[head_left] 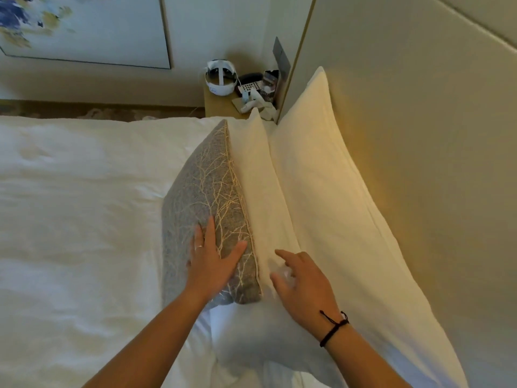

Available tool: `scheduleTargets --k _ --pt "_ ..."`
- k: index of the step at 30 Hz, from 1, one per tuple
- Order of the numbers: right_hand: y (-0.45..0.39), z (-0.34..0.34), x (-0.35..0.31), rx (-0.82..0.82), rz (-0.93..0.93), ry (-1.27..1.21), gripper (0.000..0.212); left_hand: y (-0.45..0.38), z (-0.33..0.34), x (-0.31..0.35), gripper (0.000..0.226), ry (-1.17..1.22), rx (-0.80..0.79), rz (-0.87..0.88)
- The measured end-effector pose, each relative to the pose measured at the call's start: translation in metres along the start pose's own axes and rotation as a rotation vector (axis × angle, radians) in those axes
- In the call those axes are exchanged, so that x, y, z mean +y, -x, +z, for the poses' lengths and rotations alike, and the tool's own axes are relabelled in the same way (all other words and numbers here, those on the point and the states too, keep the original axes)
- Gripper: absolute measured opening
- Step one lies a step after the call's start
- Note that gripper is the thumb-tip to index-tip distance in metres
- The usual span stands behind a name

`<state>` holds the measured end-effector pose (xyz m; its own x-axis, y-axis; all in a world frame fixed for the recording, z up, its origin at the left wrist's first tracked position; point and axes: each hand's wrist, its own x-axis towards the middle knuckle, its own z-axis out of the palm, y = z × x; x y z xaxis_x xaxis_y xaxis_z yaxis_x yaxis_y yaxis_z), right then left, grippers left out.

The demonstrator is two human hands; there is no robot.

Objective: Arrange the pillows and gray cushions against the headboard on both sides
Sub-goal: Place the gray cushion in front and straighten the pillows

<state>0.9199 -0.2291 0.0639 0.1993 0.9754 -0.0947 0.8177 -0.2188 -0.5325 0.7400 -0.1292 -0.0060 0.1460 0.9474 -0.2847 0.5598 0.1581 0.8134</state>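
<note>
A gray cushion [201, 191] with a pale branch pattern stands on edge on the bed, leaning on a white pillow [260, 191]. Behind that, a second white pillow [330, 197] rests against the beige headboard [419, 135]. My left hand [212, 259] lies flat on the cushion's face, fingers spread. My right hand [302, 281] hovers over the near end of the first pillow with fingers apart; whether it touches is unclear. Another white pillow [268, 340] lies flat below my wrists.
White duvet [78, 219] covers the bed to the left. A bedside table [221, 105] beyond the pillows holds a white headset [221, 78], a phone and small items. A framed painting [84, 26] hangs on the far wall.
</note>
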Motion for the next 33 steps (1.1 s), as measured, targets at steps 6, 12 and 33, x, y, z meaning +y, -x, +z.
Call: scheduleTargets --k 6,12,33 --pt "0.075 -0.031 0.056 -0.331 0.300 0.138 0.065 0.030 0.009 0.028 0.124 -0.283 -0.009 0.066" --pt "0.118 -0.034 0.072 -0.368 0.422 0.149 0.038 0.031 0.015 0.031 0.119 -0.335 -0.049 0.030" --pt "0.186 -0.053 0.100 -0.097 0.429 -0.078 0.020 0.099 0.032 0.033 0.107 -0.522 -0.091 0.147"
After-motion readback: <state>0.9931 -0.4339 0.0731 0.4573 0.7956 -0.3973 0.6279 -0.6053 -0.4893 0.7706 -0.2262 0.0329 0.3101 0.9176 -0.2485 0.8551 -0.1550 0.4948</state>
